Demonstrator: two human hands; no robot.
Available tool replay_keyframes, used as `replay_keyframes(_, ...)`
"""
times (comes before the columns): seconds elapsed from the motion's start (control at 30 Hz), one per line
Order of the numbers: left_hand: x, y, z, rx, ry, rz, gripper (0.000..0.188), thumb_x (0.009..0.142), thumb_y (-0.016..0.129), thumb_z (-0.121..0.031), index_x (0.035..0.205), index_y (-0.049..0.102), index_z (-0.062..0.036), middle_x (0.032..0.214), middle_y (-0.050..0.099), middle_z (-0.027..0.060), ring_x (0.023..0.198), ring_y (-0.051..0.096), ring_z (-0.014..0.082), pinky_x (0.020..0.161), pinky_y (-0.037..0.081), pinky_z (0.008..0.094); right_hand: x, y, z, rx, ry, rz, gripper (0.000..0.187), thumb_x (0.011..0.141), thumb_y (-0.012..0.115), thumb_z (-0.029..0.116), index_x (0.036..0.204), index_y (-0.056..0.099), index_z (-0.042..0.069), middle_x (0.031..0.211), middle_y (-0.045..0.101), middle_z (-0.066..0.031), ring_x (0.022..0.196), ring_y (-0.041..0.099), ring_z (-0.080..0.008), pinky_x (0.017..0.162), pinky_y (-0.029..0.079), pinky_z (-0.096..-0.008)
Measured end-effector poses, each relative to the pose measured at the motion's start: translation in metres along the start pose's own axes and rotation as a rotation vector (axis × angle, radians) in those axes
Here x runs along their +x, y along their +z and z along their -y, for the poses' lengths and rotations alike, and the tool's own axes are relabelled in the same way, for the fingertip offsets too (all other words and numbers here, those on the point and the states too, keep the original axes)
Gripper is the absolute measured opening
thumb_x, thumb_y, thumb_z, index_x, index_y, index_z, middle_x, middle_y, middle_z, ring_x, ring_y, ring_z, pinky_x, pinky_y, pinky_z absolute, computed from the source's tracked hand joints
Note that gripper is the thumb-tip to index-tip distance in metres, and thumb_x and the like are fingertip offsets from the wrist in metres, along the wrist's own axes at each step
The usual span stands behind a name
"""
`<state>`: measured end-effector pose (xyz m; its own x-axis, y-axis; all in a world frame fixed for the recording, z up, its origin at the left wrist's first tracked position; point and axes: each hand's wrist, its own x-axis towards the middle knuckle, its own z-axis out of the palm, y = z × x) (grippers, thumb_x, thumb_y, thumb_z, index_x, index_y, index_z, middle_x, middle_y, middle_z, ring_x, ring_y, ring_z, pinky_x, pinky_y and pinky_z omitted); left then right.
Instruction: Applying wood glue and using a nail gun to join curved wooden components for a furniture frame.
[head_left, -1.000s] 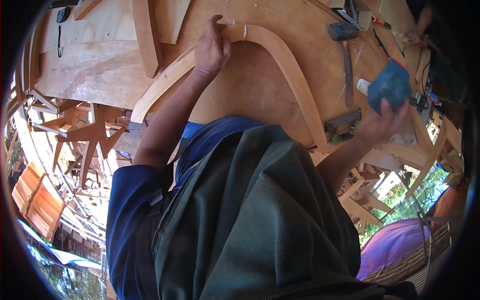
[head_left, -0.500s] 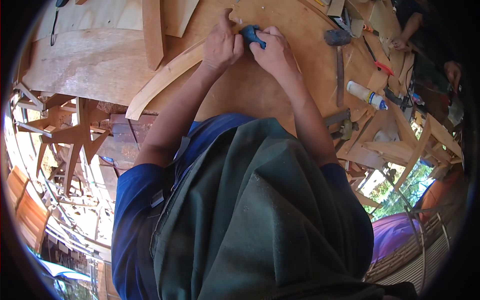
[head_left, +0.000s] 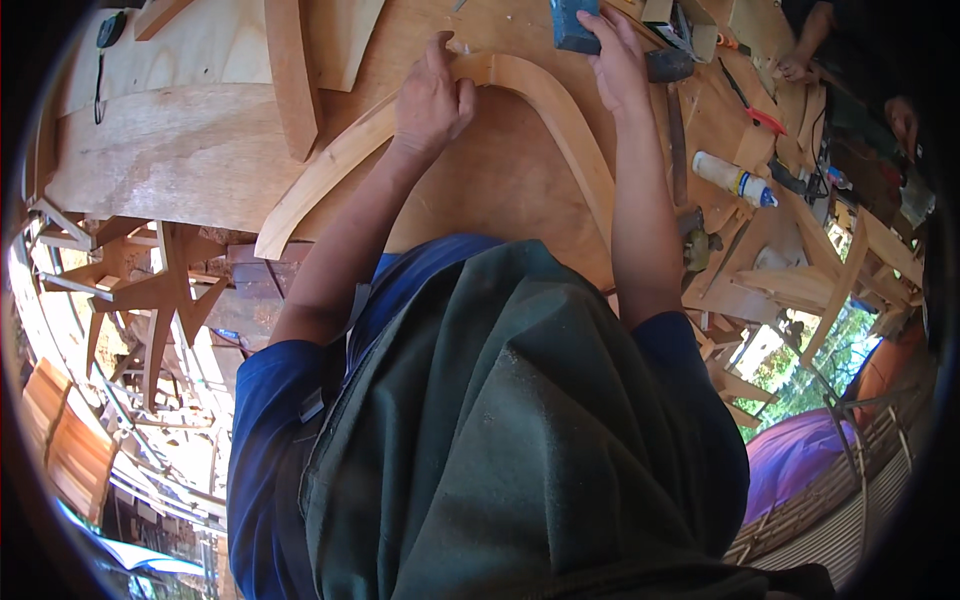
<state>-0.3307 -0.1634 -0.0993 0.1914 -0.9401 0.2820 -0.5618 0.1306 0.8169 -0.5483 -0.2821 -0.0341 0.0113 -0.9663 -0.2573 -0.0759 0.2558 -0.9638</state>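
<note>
Left hand (head_left: 432, 108) is clamped on the pale brown, arch-shaped wooden strip (head_left: 540, 91), just left of its crown, one finger sticking up and away from the person. The strip lies flat on the tan plywood bench top (head_left: 490, 175). Its crown points away from the person, its open side toward them; the left leg's long axis slants down to the left, ending near the bench edge, while the right leg curves in toward the person and runs beside the right forearm. Thin line crosses the crown.

Right hand (head_left: 622, 72) has its fingers closed on a blue, flat-faced block (head_left: 575, 30), raised clear of the strip beyond its crown, near the black-headed mallet with a wooden handle (head_left: 668, 67). The block is cut off by the upper edge, so its long axis cannot be told.
</note>
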Motion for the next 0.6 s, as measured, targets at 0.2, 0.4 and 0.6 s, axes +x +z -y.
replay_keyframes(0.2, 0.005, -0.003, -0.023, 0.295, 0.115, 0.068, 0.063, 0.077, 0.072, -0.029, 0.128, 0.052, 0.0018, 0.104, 0.062, 0.0154, 0.092, 0.066, 0.0322, 0.086, 0.052, 0.0406, 0.020, 0.002, -0.030, 0.369, -0.012, -0.084, 0.051, 0.100, 0.065, 0.021, 0.143, 0.046, 0.000, 0.139, 0.056, -0.0125, 0.123, 0.057, -0.0213, 0.104, 0.047, -0.0379)
replay_keyframes(0.4, 0.000, 0.002, -0.003, 0.394, 0.075, 0.119, 0.069, 0.073, 0.081, -0.043, 0.123, 0.061, -0.0016, 0.107, 0.065, 0.0134, 0.096, 0.067, 0.0298, 0.086, 0.052, 0.0393, -0.048, 0.004, -0.031, -0.802, -0.462, 0.075, 0.065, 0.084, 0.081, 0.025, 0.141, 0.056, 0.006, 0.120, 0.067, -0.0121, 0.115, 0.064, -0.0273, 0.101, 0.049, -0.0365)
replay_keyframes(0.6, 0.000, 0.009, 0.000, 0.426, 0.137, 0.095, 0.071, 0.073, 0.081, -0.048, 0.124, 0.064, -0.0020, 0.110, 0.068, 0.0139, 0.099, 0.067, 0.0293, 0.087, 0.052, 0.0400, -0.060, 0.000, -0.064, -0.853, -0.490, 0.182, 0.062, 0.076, 0.086, 0.026, 0.132, 0.064, 0.008, 0.124, 0.067, -0.0098, 0.114, 0.063, -0.0308, 0.100, 0.050, -0.0406)
